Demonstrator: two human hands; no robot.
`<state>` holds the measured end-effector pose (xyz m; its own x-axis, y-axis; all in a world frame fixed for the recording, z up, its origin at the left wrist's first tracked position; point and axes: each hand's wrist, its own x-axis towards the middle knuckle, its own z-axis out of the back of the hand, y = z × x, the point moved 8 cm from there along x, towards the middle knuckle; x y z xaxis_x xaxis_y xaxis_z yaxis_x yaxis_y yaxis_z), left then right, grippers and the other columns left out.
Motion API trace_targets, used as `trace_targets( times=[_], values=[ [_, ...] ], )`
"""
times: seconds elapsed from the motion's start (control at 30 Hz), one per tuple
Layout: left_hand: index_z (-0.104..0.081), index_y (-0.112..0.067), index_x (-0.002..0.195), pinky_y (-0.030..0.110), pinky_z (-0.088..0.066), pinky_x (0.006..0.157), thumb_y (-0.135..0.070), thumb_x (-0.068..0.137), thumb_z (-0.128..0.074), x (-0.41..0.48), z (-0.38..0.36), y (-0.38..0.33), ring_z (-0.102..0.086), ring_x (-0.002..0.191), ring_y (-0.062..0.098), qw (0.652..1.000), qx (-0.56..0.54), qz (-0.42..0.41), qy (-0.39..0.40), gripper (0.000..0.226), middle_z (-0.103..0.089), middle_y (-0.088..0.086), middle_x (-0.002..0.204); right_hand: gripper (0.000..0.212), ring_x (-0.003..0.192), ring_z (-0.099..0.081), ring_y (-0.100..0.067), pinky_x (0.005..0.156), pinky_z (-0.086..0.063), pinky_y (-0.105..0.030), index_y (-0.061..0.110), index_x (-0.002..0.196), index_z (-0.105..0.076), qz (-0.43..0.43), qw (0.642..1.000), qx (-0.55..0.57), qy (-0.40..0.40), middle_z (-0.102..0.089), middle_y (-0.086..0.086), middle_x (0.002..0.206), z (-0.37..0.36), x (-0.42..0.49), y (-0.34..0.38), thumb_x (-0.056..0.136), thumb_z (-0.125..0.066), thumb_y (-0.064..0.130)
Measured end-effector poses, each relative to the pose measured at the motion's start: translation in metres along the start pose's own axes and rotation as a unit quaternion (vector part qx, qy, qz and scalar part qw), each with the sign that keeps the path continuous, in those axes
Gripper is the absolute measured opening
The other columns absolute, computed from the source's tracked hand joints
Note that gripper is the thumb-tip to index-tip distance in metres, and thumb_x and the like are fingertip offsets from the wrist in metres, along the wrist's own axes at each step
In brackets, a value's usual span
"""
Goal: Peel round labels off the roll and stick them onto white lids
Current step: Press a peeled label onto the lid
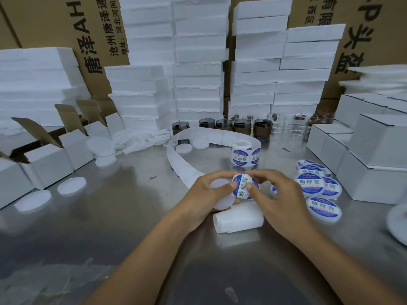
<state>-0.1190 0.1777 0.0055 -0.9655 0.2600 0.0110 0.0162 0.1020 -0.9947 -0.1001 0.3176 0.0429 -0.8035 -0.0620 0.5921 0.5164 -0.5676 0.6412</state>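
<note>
Shiny steel table (110,216): left hand (204,194) grips a plain white round lid (220,194), right hand (271,190) pinches a blue-and-white round label (243,187) over it. Next it probably needs centring and pressing flat.

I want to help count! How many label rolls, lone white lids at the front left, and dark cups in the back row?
Round-label paper roll: 1
Lone flat white plastic lids: 2
Dark glass cups in row: 5
Total: 8

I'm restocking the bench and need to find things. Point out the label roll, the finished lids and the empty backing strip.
label roll (244,154): head view, printed outer wrap.
finished lids (310,183): head view, top lid's label.
backing strip (176,160): head view, bare left curve.
</note>
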Motion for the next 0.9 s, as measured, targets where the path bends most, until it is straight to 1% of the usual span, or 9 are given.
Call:
trace_targets(
  times=[0.13,0.27,0.37,0.43,0.53,0.67,0.73,0.8,0.9],
  values=[
    [-0.072,-0.025,0.078,0.022,-0.051,0.053,-0.033,0.085,-0.062,0.000,0.002,0.001,-0.071,0.073,0.018,1.000,-0.002,0.021,-0.016,0.014,-0.073,0.001,0.086,0.025,0.092,-0.053,0.008,0.076,-0.038,-0.002,0.030,0.104,-0.063,-0.003,1.000,-0.015,0.017,-0.053,0.027,0.091,-0.001,0.001,-0.004,0.082,-0.068,0.018],
    [-0.072,-0.024,0.076,0.023,-0.052,0.054,-0.030,0.088,-0.062,-0.001,0.001,0.001,-0.070,0.071,0.017,1.000,-0.003,0.029,-0.011,0.017,-0.074,0.002,0.085,0.028,0.094,-0.052,0.006,0.079,-0.036,0.000,0.031,0.105,-0.062,0.010,1.000,-0.012,0.019,-0.052,0.029,0.093,0.000,0.002,-0.002,0.082,-0.067,0.015],
    [-0.071,-0.020,0.080,0.024,-0.053,0.055,-0.026,0.090,-0.061,-0.001,-0.001,0.001,-0.069,0.067,0.016,0.999,-0.009,0.032,-0.008,0.015,-0.073,0.002,0.084,0.036,0.095,-0.050,0.003,0.079,-0.034,0.000,0.040,0.105,-0.054,0.008,1.000,-0.014,0.002,-0.053,0.020,0.099,0.002,0.000,-0.001,0.082,-0.068,0.017],
    [-0.070,-0.019,0.080,0.023,-0.052,0.053,-0.025,0.090,-0.060,-0.002,-0.003,0.001,-0.070,0.069,0.017,0.999,-0.017,0.029,-0.003,0.015,-0.073,0.001,0.083,0.026,0.096,-0.047,-0.001,0.080,-0.032,0.001,0.031,0.100,-0.061,0.016,0.999,-0.040,-0.031,-0.052,0.013,0.101,0.006,0.000,0.001,0.080,-0.071,0.017],
    [-0.069,-0.021,0.078,0.021,-0.051,0.053,-0.025,0.092,-0.059,-0.002,-0.006,0.000,-0.071,0.078,0.021,1.000,-0.020,0.012,-0.005,0.018,-0.072,-0.002,0.083,0.007,0.089,-0.051,-0.009,0.075,-0.033,-0.004,0.017,0.088,-0.070,0.024,0.997,-0.060,-0.042,-0.055,0.008,0.090,0.004,-0.001,0.005,0.080,-0.070,0.016],
    [-0.069,-0.024,0.077,0.022,-0.052,0.058,-0.025,0.092,-0.059,0.000,-0.008,0.000,-0.069,0.092,0.030,1.000,-0.008,-0.010,-0.011,0.018,-0.071,0.007,0.093,0.013,0.083,-0.054,-0.002,0.072,-0.035,-0.006,0.025,0.088,-0.070,-0.002,0.999,-0.017,-0.032,-0.061,0.017,0.081,0.001,-0.004,0.007,0.080,-0.065,0.033],
    [-0.068,-0.024,0.076,0.023,-0.053,0.060,-0.024,0.091,-0.061,0.001,-0.008,-0.001,-0.069,0.093,0.028,1.000,0.001,-0.019,-0.011,0.016,-0.070,0.009,0.097,0.014,0.087,-0.055,0.003,0.073,-0.036,-0.004,0.032,0.086,-0.069,-0.014,0.999,0.018,-0.035,-0.061,0.023,0.079,0.001,-0.005,0.009,0.076,-0.065,0.041],
    [-0.067,-0.021,0.078,0.024,-0.054,0.061,-0.022,0.091,-0.060,0.001,-0.008,-0.003,-0.070,0.086,0.023,0.999,0.007,-0.031,-0.012,0.015,-0.070,0.004,0.091,0.012,0.088,-0.055,0.006,0.073,-0.035,-0.002,0.033,0.084,-0.070,-0.034,0.998,0.045,-0.036,-0.064,0.023,0.080,0.001,-0.005,0.007,0.075,-0.068,0.040],
    [-0.065,-0.016,0.082,0.027,-0.056,0.064,-0.021,0.092,-0.058,0.002,-0.008,-0.005,-0.068,0.079,0.017,0.998,0.021,-0.050,-0.022,0.013,-0.068,0.000,0.085,0.005,0.086,-0.057,0.008,0.071,-0.035,0.000,0.029,0.082,-0.072,-0.073,0.994,0.071,-0.033,-0.068,0.020,0.080,-0.001,-0.005,0.000,0.079,-0.069,0.028]
  ],
)
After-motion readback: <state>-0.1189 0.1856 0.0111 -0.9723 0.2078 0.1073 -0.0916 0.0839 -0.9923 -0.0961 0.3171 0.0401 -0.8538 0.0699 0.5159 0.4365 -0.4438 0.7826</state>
